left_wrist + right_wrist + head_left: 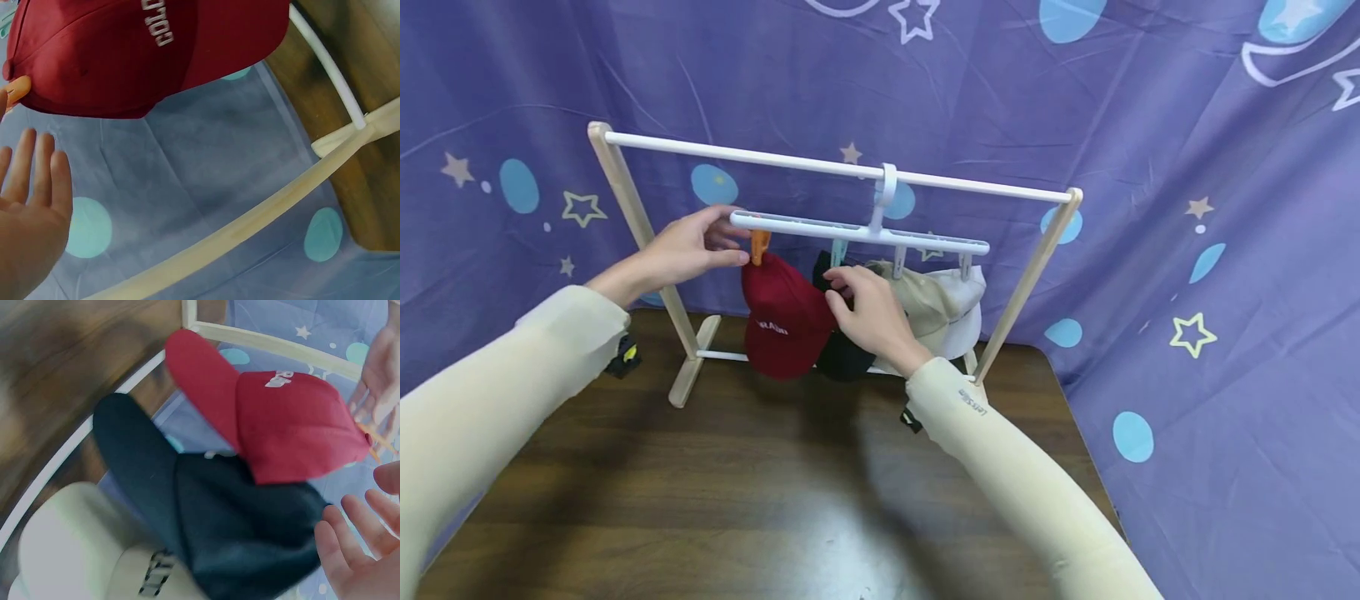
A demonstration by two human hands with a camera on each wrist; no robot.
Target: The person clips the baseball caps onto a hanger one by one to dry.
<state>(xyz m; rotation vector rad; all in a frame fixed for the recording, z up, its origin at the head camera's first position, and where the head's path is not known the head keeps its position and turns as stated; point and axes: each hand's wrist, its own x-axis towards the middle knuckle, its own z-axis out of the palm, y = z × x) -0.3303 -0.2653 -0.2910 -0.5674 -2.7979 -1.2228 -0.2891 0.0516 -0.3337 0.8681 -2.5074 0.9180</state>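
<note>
In the head view a red cap (782, 317) hangs by an orange clip (761, 246) from the left end of a white clip hanger (820, 227). My left hand (688, 250) is at that end, thumb beside the orange clip, the other fingers extended in the left wrist view. Whether the thumb touches the clip cannot be told. My right hand (872, 308) is in front of a black cap (219, 512), fingers loosely bent and pinching nothing visible. A teal clip (838, 252) is above the black cap, which my right hand partly hides in the head view.
A beige cap (921, 300) and a white cap (964, 321) hang farther right from grey clips. The hanger hooks over the white rail (737, 154) of a wooden-legged rack (1037, 275). It stands on a brown wooden surface (760, 500) before a purple patterned curtain (1000, 100).
</note>
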